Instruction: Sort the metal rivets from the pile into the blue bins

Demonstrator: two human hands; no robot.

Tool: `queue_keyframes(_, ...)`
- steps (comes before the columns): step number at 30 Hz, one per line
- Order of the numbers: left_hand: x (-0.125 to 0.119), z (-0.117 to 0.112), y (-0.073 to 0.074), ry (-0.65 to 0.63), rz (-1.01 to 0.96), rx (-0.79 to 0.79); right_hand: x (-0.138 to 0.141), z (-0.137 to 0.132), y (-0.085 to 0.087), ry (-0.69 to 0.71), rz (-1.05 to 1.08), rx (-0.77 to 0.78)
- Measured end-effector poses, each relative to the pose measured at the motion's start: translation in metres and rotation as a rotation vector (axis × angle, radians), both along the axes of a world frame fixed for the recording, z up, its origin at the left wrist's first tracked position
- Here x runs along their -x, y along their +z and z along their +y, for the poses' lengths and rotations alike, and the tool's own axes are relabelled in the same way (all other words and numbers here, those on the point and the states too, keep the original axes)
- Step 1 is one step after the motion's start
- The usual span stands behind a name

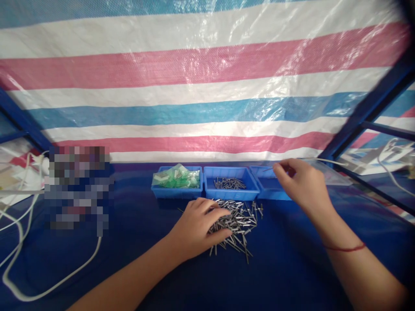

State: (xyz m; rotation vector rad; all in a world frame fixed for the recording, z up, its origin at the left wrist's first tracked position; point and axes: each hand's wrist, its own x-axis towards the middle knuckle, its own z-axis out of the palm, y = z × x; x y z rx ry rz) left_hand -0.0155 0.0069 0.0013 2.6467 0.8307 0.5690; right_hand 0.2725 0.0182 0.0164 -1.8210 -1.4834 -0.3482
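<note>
A loose pile of metal pins that look like pop rivets [238,220] lies on the blue table top. My left hand [197,226] rests at the pile's left side, thumb and fingers apart, its fingertips over the rivets. Above the right-hand blue bin [267,183], my right hand [303,183] is closed in a pinch. A thin pin, apparently one rivet [267,169], sticks out to the left of its fingertips. The middle blue bin [233,194] holds several rivets. In the left blue bin [177,193] is a clear bag [178,177] with green and white contents.
A striped plastic sheet [194,73] hangs behind the table. Blue frame posts [372,108] stand at both sides. White cables [19,242] curl on the left beside a pixelated patch. A clear plastic sheet or lid [333,175] lies behind my right hand.
</note>
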Motion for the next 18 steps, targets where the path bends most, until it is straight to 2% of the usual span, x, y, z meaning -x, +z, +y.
queue_keyframes(3, 0.000, -0.001, -0.004, -0.060, 0.054, -0.040, -0.011, 0.006, -0.010, 0.015, -0.181, 0.115)
queue_keyframes(6, 0.000, -0.001, -0.009, -0.069, 0.081, -0.081, 0.003, 0.002, -0.008, 0.123, -0.237, 0.067)
queue_keyframes(9, -0.001, -0.002, -0.011, -0.054, 0.082, -0.088, 0.030, -0.009, 0.005, 0.368, -0.165, 0.087)
queue_keyframes(13, -0.002, -0.002, -0.010, -0.036, 0.076, -0.096, 0.060, -0.024, 0.014, 0.695, -0.077, 0.278)
queue_keyframes(18, -0.002, 0.000, -0.008, 0.000, 0.078, -0.092, 0.074, -0.031, 0.009, 0.852, -0.096, 0.444)
